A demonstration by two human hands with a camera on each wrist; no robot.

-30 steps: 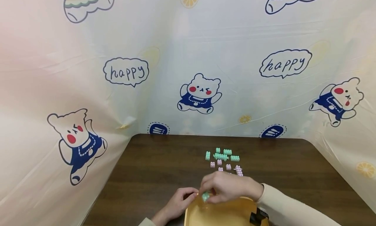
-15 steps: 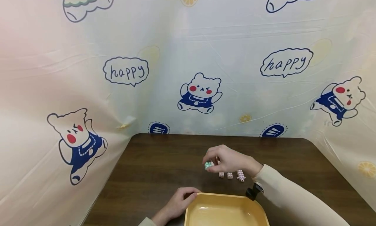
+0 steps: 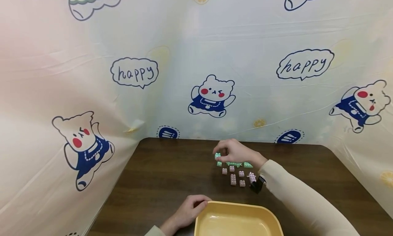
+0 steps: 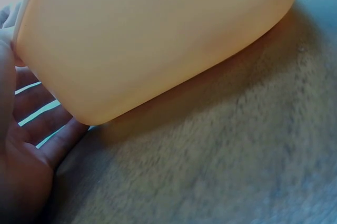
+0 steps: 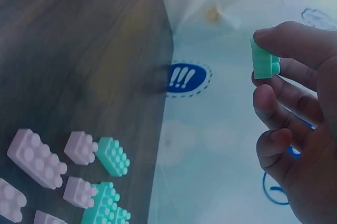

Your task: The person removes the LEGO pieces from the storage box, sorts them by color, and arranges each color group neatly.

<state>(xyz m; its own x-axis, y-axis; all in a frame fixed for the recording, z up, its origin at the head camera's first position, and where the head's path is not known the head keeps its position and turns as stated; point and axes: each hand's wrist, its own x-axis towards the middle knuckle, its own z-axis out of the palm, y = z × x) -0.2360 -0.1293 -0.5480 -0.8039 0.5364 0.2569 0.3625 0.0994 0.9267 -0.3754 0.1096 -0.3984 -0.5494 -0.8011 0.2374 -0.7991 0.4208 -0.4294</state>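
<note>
My right hand (image 3: pixel 234 152) pinches a small mint-green toy building brick (image 5: pixel 261 60) between thumb and fingertips, above the far part of the table. In the right wrist view its studs face the palm. Just below in the head view lie more green bricks (image 3: pixel 248 165), partly covered by the hand, with several pink bricks (image 3: pixel 233 179) nearer me. At the front, my left hand (image 3: pixel 188 211) holds the left back corner of a yellow tray (image 3: pixel 239 205). The left wrist view shows the thumb at the tray's rim and fingers along its outer wall (image 4: pixel 158 50).
The dark wooden table (image 3: pixel 153 181) reaches back to a printed curtain (image 3: pixel 172 92) with bears and "happy" bubbles. Curtain also hangs along both sides. A black wrist camera (image 3: pixel 257 185) on the right arm overlaps the pink bricks' edge.
My right hand has carried the green brick from over the tray to the far side of the brick group, uncovering the pink bricks. The left hand stays at the tray's corner.
</note>
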